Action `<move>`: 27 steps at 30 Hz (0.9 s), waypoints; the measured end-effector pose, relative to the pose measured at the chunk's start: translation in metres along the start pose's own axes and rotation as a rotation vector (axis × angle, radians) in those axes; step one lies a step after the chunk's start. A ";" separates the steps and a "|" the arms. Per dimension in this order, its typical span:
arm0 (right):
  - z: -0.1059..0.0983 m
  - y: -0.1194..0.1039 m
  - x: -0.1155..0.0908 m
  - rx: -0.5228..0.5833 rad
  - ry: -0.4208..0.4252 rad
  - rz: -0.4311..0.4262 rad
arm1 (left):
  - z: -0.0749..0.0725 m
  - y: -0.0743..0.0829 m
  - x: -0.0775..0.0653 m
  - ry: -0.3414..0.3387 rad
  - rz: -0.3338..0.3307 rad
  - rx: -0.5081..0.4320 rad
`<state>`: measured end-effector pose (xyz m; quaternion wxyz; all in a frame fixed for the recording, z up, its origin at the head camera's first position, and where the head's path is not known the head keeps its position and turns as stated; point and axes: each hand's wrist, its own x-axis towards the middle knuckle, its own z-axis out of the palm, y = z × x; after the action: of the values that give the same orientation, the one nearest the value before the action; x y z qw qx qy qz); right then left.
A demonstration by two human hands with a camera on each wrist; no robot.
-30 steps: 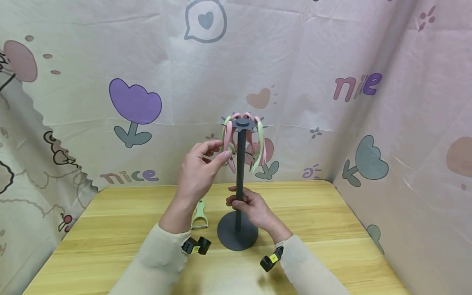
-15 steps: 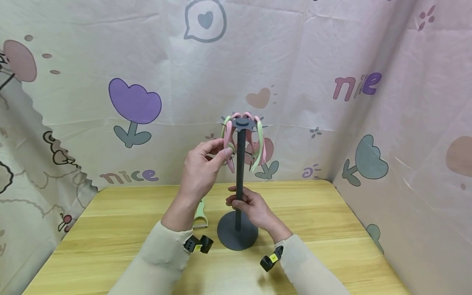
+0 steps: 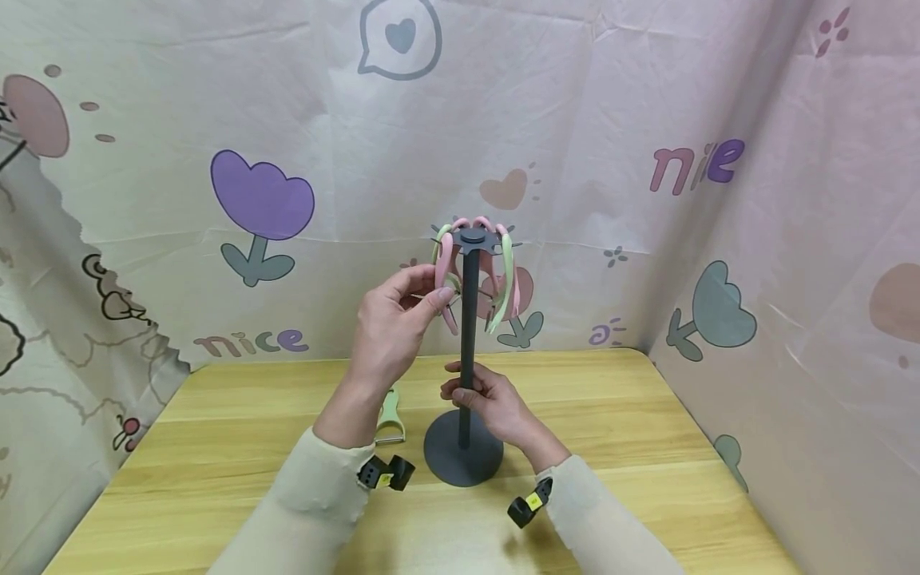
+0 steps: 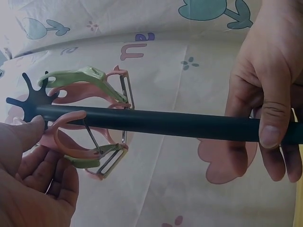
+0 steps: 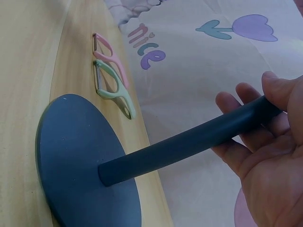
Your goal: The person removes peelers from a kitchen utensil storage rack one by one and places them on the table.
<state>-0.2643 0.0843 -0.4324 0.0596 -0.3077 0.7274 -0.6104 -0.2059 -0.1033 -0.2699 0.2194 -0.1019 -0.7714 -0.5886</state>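
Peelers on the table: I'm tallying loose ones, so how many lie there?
2: a green peeler nearer the stand's base, and a pink peeler beside it, farther from the base. Others may be hidden.

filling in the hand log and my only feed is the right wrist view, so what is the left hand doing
Observer: The left hand holds a pink peeler near the top of the stand.
Operator: ok, any green ones up there
Observer: Yes, a green peeler hangs at the top, right of the pole in the head view.
Operator: and the stand looks slanted to me, is it
Observer: No, the head view shows it upright.
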 end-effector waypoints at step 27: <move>0.001 0.000 0.000 0.019 0.006 0.017 | -0.002 -0.002 0.000 0.038 0.039 -0.013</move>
<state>-0.2634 0.0834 -0.4333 0.0656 -0.2991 0.7243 -0.6177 -0.2061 -0.1059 -0.2715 0.2448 -0.1070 -0.7610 -0.5912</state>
